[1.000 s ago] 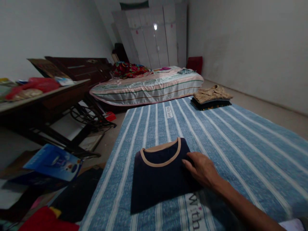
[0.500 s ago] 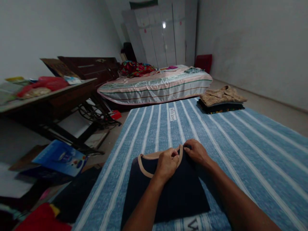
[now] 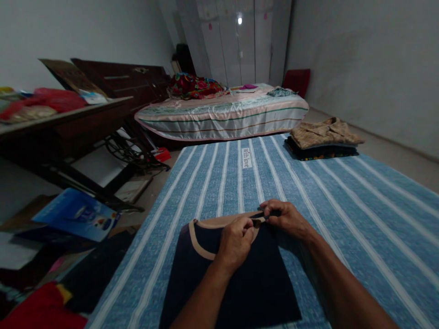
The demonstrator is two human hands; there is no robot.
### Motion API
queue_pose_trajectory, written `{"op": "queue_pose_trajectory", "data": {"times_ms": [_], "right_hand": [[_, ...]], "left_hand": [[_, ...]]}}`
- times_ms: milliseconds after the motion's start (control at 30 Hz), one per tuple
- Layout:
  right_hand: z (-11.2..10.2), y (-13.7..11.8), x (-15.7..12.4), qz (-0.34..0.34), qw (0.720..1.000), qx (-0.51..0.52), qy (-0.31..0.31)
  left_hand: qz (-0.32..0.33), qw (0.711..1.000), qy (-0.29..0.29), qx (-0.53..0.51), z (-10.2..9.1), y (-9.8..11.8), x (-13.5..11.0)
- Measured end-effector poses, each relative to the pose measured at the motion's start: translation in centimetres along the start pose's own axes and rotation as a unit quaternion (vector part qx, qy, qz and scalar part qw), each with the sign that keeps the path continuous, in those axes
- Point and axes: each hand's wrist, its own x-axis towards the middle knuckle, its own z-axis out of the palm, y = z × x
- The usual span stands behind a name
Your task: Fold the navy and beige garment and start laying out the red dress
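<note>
While both hands work at the neckline of a folded navy shirt (image 3: pixel 260 283), the step in hand looks to be adjusting the collar by its right end. The left hand (image 3: pixel 236 242) has its grip closed on the tan trim (image 3: pixel 202 252), and the right hand (image 3: pixel 288 221) pinches fabric at the upper right corner, just beside it. The next move seems to call for a light, even pull, so the trim lies smooth without dragging the folded body askew. The shirt lies on the blue striped sheet (image 3: pixel 192 183), close to the person, its front flat and dark, the left curve of the neckline rounded, the right part puckered between the fingers and partly hidden by them.
</note>
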Motion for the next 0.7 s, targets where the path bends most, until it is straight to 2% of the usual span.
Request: {"op": "queue_pose_trajectory", "data": {"times_ms": [400,700], "right_hand": [[-0.35,-0.05,-0.44,0.027,0.998,0.009,-0.059],[-0.52,-0.14,-0.59,0.042,0.997,0.006,-0.071]], "left_hand": [[0.013,1.000,-0.004,0.018,0.36,-0.13,-0.49],[0.008,1.000,-0.005,0.026,0.11,0.48,-0.59]]}}
